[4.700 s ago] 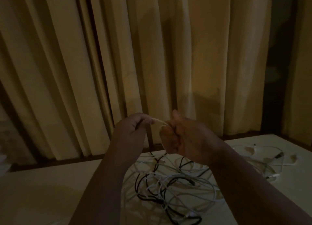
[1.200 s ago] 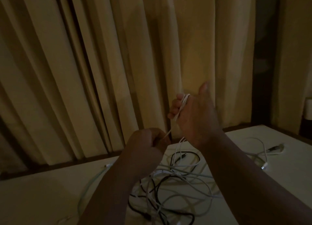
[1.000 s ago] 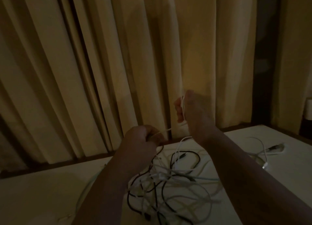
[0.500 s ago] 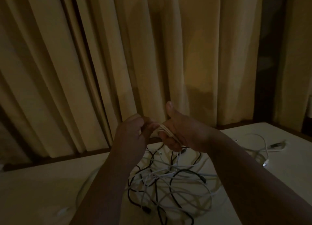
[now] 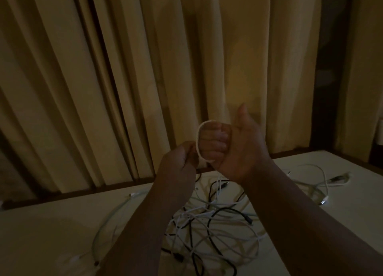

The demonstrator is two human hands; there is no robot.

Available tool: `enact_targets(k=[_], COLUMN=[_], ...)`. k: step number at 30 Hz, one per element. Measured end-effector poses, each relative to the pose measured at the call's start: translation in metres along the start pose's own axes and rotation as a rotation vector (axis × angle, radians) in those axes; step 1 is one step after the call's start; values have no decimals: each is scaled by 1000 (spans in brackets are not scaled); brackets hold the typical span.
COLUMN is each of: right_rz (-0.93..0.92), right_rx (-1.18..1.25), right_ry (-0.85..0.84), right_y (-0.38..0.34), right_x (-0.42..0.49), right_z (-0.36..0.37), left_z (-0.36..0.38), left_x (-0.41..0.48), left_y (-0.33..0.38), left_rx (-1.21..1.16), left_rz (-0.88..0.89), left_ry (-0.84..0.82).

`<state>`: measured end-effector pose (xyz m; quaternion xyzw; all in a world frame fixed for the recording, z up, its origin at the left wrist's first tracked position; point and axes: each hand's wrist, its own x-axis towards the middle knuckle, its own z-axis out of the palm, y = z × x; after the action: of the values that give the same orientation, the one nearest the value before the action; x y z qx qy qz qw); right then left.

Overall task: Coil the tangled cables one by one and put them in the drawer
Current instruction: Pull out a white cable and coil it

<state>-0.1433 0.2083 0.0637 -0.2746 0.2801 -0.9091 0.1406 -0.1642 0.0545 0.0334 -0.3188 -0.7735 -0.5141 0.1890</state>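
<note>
White cable looped round curled right hand, pinched by left hand; both well above tangle

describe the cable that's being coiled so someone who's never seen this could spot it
Above the pale table, in front of the tan curtain, two hands meet. The white cable loops round the curled fingers of the right hand, and the left hand pinches it. Unlike the tangle lying on the table, it alone is lifted and wound.
</note>
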Motion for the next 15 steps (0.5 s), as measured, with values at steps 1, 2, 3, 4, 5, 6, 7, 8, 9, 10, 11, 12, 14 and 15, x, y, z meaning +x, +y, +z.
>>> enact_targets(k=[1, 2, 3, 4, 5, 6, 7, 8, 9, 10, 11, 12, 14, 15], right_rz=[-48, -105, -164, -215, -252, -278, -294, -301, -296, -281, -260, -238, -234, -254], right_rx=[35, 58, 58, 35, -2, -41, -84, -133, -190, -258, -339, -431, -738, -936], right_ry=[-19, -14, 12, 47, 78, 109, 149, 200, 261, 334, 411, 485, 621, 649], right_y=[-2, -5, -7, -10, -11, -11, -10, -9, -6, -4, 0, 3, 8, 9], right_x=[0, 0, -1, -1, -1, -1, 0, 1, 4, 9, 14, 20, 24, 22], right_z=[1, 1, 3, 5, 7, 9, 10, 11, 12, 11, 11, 9, 4, 1], left_z=[0, 0, 0, 0, 0, -1, -1, -3, -5, -7, -9, -11, -14, -16], left_x=[-1, -1, -1, -2, -2, -2, -1, -1, -1, -1, -1, 0, 2, 3], left_y=[1, 2, 4, 5, 6, 7, 7, 6, 4, 2, -1, -3, -5, -4], left_rx=[7, 32, 64, 103, 143, 191, 246, 290, 320, 339, 350, 360, 407, 437], left_rz=[-15, -26, -29, -24, -19, -16, -9, 10, 29, 46, 56, 55, 33, 20], left_ry=[-28, -55, -79, -106, -133, -159, -184, -205, -222, -232, -233, -228, -206, -197])
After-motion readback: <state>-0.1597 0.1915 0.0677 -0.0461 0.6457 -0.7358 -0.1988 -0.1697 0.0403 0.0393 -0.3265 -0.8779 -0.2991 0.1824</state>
